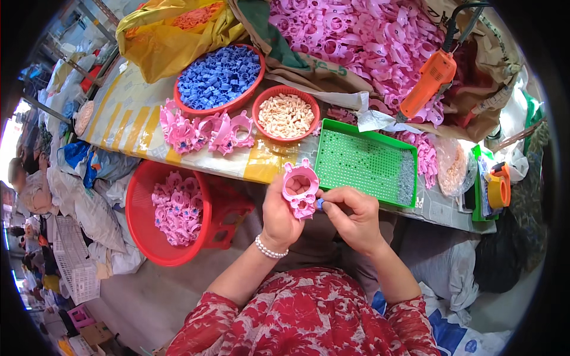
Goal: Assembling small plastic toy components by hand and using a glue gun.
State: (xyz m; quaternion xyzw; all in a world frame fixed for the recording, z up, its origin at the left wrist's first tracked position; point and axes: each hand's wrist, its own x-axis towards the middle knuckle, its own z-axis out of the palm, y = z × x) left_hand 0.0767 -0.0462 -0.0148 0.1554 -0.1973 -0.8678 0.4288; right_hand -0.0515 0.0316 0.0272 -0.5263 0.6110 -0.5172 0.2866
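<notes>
In my left hand (281,215) a pink plastic ring-shaped toy part (300,188) with small ears is held up in front of the table edge. My right hand (356,218) pinches a small blue plastic piece (321,204) between thumb and forefinger, right beside the pink part's lower end. Whether the two pieces touch, I cannot tell. Just beyond my hands lies a green perforated tray (356,163) with tiny greyish-blue bits (406,178) at its right end.
A red bowl (262,76) holds blue pieces; a smaller red bowl (256,118) holds cream ones. Pink parts (202,132) line the table edge. An orange electric screwdriver (428,83) hangs at right before a sack of pink parts (356,41). A red basket (135,204) stands at left.
</notes>
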